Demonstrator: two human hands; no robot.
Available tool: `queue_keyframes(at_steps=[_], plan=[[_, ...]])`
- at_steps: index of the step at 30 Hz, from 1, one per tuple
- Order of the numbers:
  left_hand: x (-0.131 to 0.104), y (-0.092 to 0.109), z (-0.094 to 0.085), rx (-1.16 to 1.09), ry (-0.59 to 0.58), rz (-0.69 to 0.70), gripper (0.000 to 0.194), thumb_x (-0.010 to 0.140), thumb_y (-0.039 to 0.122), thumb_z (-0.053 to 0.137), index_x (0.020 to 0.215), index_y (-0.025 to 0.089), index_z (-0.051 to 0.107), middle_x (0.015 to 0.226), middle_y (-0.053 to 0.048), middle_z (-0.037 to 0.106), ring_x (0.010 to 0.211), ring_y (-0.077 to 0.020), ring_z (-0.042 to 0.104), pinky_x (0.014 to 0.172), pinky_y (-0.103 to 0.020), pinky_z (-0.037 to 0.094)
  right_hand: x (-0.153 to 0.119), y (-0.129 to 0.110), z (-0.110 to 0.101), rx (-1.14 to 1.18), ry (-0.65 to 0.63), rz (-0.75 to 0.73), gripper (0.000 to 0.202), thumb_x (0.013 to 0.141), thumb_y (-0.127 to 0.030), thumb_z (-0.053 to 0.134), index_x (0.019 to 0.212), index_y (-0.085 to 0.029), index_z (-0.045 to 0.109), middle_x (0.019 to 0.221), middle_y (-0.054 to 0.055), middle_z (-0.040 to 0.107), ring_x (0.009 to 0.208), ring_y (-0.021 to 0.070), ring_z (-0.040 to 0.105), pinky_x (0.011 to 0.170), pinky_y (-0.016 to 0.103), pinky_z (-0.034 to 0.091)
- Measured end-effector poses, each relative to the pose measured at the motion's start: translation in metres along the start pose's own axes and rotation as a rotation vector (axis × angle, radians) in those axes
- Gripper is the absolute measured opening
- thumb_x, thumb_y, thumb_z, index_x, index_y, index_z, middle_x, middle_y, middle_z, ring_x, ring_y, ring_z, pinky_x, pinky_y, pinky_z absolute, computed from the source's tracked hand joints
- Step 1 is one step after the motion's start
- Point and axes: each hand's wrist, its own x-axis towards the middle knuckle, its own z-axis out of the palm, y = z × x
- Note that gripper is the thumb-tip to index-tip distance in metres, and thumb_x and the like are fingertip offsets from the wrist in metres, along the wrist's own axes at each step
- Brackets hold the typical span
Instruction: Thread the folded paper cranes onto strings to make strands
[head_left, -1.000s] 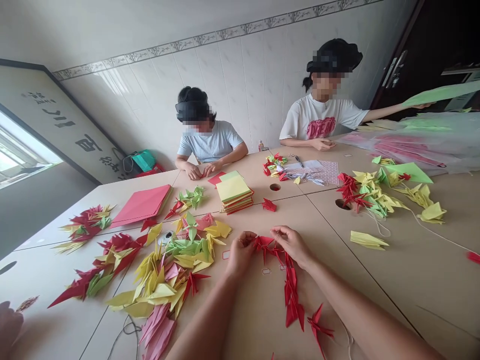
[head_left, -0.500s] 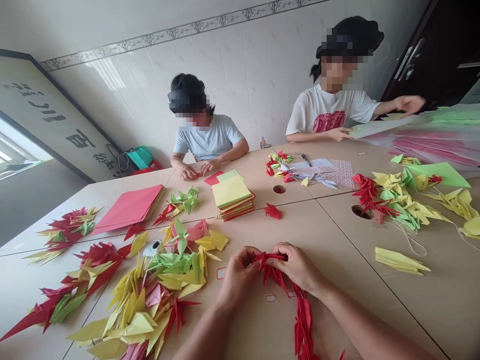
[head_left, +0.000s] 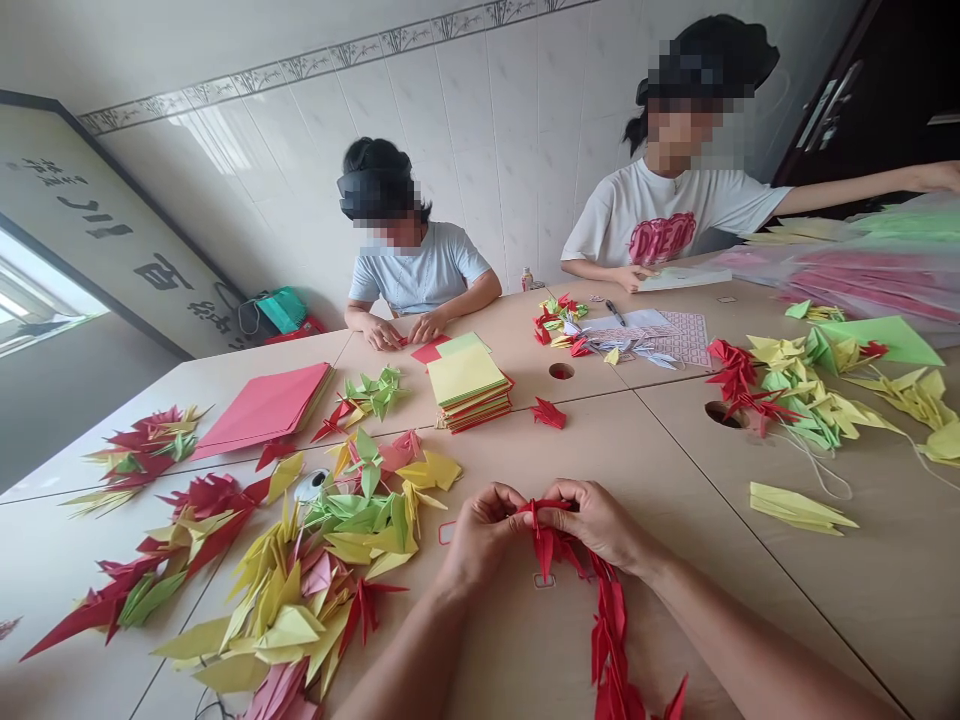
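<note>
Between my two hands is a red folded-paper crane (head_left: pixel 549 550), its points hanging down over the table. My left hand (head_left: pixel 480 530) is closed, thumb and forefinger pinching the crane's left side. From the right, my right hand (head_left: pixel 604 525) pinches the same crane, its fingers curled close to the left fingertips. A string of red paper cranes (head_left: pixel 611 635) trails from beneath my right hand toward the near edge. Left of my left hand lies a heap of yellow, green, pink and red cranes (head_left: pixel 292 600).
Red paper sheets (head_left: pixel 262 405) and a stack of coloured squares (head_left: pixel 469 385) lie farther back. More cranes (head_left: pixel 814 400) and a yellow folded piece (head_left: pixel 799 508) are at right. Two people sit across the table; the right one reaches over a plastic bag (head_left: pixel 847 285) of paper.
My fingertips have drawn closer together on the red crane. Across the table, the person on the right has lowered a pale sheet and stretched an arm far right. The camera view has shifted slightly.
</note>
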Motion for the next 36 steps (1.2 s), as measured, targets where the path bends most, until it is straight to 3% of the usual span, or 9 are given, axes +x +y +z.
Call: queue_keyframes(at_steps=[8, 17, 24, 36], plan=[[-0.0025, 0.0016, -0.001, 0.042, -0.128, 0.031, 0.023, 0.075, 0.031, 0.067, 0.081, 0.014, 0.054, 0.071, 0.0, 0.058, 0.061, -0.0087, 0.052, 0.062, -0.022, 0.041, 0.0, -0.0006, -0.0002, 0.104, -0.031, 0.011, 0.037, 0.071, -0.049, 0.066, 0.079, -0.013, 0.061, 0.07, 0.002, 0.063, 0.058, 0.0112, 0.05, 0.055, 0.022, 0.038], [-0.001, 0.0026, -0.0002, 0.084, -0.126, 0.036, 0.027, 0.072, 0.036, 0.069, 0.076, 0.015, 0.052, 0.073, -0.001, 0.06, 0.069, -0.0118, 0.055, 0.066, -0.024, 0.043, 0.0011, 0.0023, -0.0024, 0.028, -0.027, 0.01, 0.035, 0.073, -0.049, 0.065, 0.075, -0.014, 0.059, 0.062, -0.002, 0.052, 0.053, 0.0084, 0.042, 0.049, 0.02, 0.032], [-0.002, 0.0049, -0.0005, 0.154, -0.095, 0.057, 0.024, 0.069, 0.031, 0.071, 0.074, 0.014, 0.055, 0.073, 0.0, 0.06, 0.068, -0.0104, 0.055, 0.067, -0.022, 0.042, -0.0002, 0.0018, -0.0062, -0.11, 0.003, -0.043, 0.033, 0.075, -0.045, 0.063, 0.083, -0.013, 0.064, 0.073, 0.002, 0.061, 0.065, 0.0119, 0.053, 0.06, 0.022, 0.041], [0.0055, -0.0029, -0.0016, 0.068, -0.112, 0.077, 0.019, 0.067, 0.023, 0.073, 0.076, 0.016, 0.057, 0.07, 0.002, 0.059, 0.066, -0.0087, 0.055, 0.065, -0.02, 0.042, -0.0002, -0.0004, -0.0077, -0.117, 0.012, -0.068, 0.026, 0.074, -0.039, 0.065, 0.076, -0.013, 0.062, 0.066, 0.0, 0.06, 0.058, 0.0095, 0.051, 0.053, 0.021, 0.039]])
